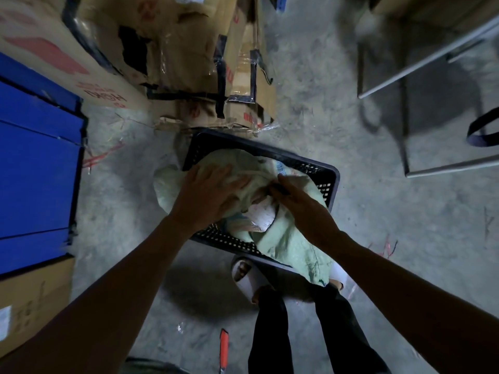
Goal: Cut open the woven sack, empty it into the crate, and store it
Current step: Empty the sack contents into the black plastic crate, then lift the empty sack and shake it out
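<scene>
- Head view: left hand (213,194), fingers flat, presses the sack (286,238) steady on the crate (330,182).
- Right hand (302,203) grips a dark tool, likely the cutter, at the cloth.

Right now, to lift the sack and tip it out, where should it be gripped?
Probably the loose tail of the green sack draped over the near rim of the black crate, coming from the person's side. It hangs free and bunches easily, while the bulk sits inside under the left hand.

The sack (294,238) was matt, crinkled woven cloth; the crate (330,182) dark perforated plastic; the floor (351,147) rough concrete.
</scene>
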